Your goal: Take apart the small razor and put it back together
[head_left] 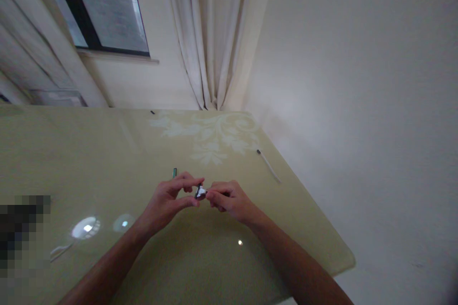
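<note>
Over the middle of the pale green table (pixel 143 152), my left hand (pixel 172 199) pinches a small black-and-silver object (pixel 201 192) between thumb and fingertips. My right hand (pixel 229 196) is closed at the right side of the same object, its thumb and index finger pressed together there. What exactly the object is, I cannot make out. Just behind my left hand lies a small green and black item (pixel 174 172), partly hidden by the fingers.
A thin white stick with a dark tip (pixel 269 166) lies near the table's right edge. A tiny dark piece (pixel 152 112) is at the far edge. A white cable (pixel 61 250) lies at the left, by a pixelated dark area. A wall, curtains and a window stand beyond.
</note>
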Tool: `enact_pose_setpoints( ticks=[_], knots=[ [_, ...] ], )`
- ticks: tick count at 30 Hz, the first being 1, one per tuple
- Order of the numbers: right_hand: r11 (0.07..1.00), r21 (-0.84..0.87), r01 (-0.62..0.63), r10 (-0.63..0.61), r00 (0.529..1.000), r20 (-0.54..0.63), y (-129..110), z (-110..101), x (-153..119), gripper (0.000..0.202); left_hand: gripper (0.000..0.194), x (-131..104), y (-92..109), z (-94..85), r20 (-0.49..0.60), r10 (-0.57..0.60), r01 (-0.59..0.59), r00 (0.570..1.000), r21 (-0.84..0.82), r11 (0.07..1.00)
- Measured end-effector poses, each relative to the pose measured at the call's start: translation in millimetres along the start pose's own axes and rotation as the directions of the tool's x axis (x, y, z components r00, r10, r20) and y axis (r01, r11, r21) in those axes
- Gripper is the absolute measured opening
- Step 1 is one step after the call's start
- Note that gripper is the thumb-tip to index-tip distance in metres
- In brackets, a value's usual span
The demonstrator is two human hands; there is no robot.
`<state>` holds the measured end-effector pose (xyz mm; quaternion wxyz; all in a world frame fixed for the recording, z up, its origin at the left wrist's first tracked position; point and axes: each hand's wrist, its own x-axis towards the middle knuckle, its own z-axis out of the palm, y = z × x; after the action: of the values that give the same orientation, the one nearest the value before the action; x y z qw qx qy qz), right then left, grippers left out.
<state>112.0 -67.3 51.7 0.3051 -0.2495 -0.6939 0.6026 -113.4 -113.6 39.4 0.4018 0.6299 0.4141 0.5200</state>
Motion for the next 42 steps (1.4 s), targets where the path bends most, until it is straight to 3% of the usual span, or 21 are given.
enact_pose_setpoints(
  ticks=[6,20,25,28,36,42],
  knots=[
    [1.0,0.015,0.006,-0.006,1.0,0.004,-0.1,1.3,-0.4,0.045,0.044,0.3,4.3,2.4,-0.025,0.009,-0.008,1.0,0.016,1.0],
    [0.991,0.133,-0.007,0.005,1.0,0.013,-4.5,3.9,-0.4,0.04,0.043,0.2,11.2,-4.0,0.045,0.002,0.001,0.999,-0.074,0.997],
    [0.99,0.141,-0.02,0.017,1.0,0.02,-0.3,1.9,-0.3,0.038,0.054,-0.5,9.9,-4.9,0.052,-0.013,0.016,0.999,-0.054,0.998],
    [0.99,0.141,-0.022,0.02,1.0,0.015,2.1,1.3,0.2,0.034,0.043,-1.1,9.6,-5.0,0.046,-0.033,0.034,0.998,-0.008,0.999],
    [0.988,-0.127,0.082,-0.092,0.993,-0.072,4.1,1.7,4.4,0.03,0.038,2.5,4.4,-2.1,0.007,-0.109,0.109,0.994,0.036,0.993],
    [0.979,-0.192,0.062,-0.094,0.982,-0.165,14.8,4.6,9.0,0.037,0.044,7.4,6.6,-15.8,0.004,-0.188,0.185,0.982,0.143,0.972]
  ],
)
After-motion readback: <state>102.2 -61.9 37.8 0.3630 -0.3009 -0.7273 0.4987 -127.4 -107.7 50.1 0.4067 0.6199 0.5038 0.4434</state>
